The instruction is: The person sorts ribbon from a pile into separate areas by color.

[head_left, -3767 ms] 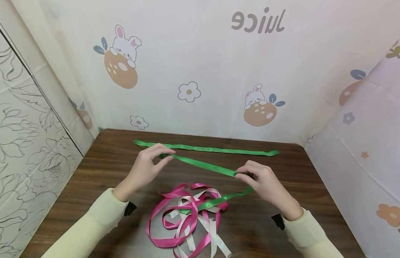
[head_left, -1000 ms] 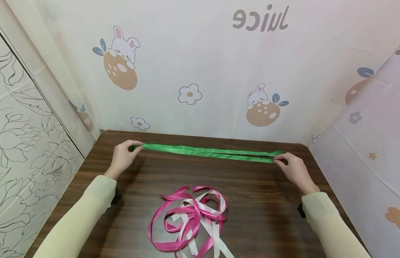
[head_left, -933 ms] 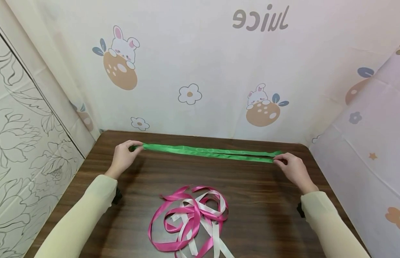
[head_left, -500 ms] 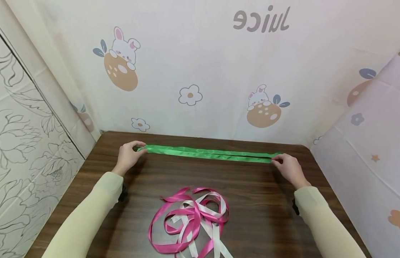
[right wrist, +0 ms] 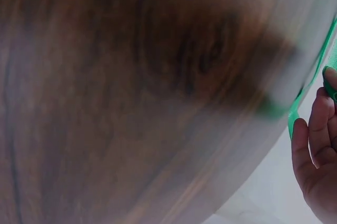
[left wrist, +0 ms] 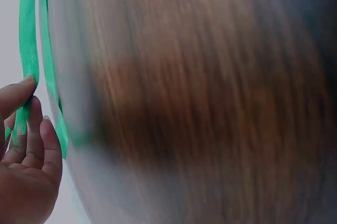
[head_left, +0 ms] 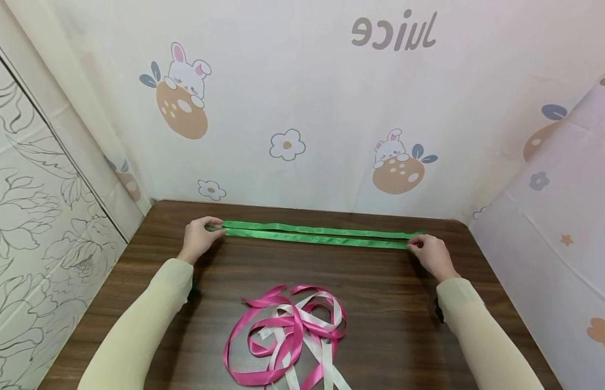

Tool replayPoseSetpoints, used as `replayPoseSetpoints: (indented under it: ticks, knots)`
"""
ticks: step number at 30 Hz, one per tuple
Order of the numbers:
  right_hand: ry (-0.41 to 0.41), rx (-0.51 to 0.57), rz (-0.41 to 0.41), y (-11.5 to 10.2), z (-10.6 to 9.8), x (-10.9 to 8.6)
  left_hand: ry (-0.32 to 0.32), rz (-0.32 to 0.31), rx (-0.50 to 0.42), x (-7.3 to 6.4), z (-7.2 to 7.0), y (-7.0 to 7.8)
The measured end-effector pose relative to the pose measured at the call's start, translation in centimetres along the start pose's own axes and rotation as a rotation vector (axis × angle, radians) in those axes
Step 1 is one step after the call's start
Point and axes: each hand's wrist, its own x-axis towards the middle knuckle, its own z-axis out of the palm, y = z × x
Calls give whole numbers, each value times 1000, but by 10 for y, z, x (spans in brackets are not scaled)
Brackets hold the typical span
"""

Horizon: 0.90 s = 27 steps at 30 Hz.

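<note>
A green satin ribbon [head_left: 312, 239] is drawn straight across the back of the table between both hands. My left hand [head_left: 200, 235] pinches its left end between thumb and fingers, as the left wrist view also shows at the pinched ribbon [left wrist: 28, 40]. At the other end, the thumb and forefinger of my right hand [head_left: 430, 254] pinch it; in the right wrist view the other fingers [right wrist: 316, 124] are loosely bent. Just behind it, a second green ribbon [head_left: 327, 231] lies nearly parallel along the table, a thin dark gap between the two.
Pink ribbon [head_left: 253, 377] and white ribbon [head_left: 327, 355] lie in a loose tangled heap at the front middle of the brown wooden table [head_left: 380, 303]. A printed curtain [head_left: 322, 97] hangs right behind the table's back edge, with more patterned cloth at both sides.
Earlier the ribbon hung partly over the heap between closer hands; it was then stretched beside the far ribbon. Over the last second both hands shifted slightly inward and nearer, widening the gap between ribbons.
</note>
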Motion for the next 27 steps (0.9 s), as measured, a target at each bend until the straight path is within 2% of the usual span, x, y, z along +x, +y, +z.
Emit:
replayPoseSetpoints:
  ticks: [8, 16, 21, 27]
  knots:
    - [-15, -6, 0, 2, 9, 3, -27, -51, -24, 0, 6, -4]
    - [-3, -5, 13, 7, 11, 8, 10, -54, -6, 0, 11, -4]
    - [-6, -17, 55, 9, 11, 9, 35, -89, -4, 0, 13, -3]
    - [-7, -34, 150, 12, 9, 5, 42, -112, -15, 0, 16, -3]
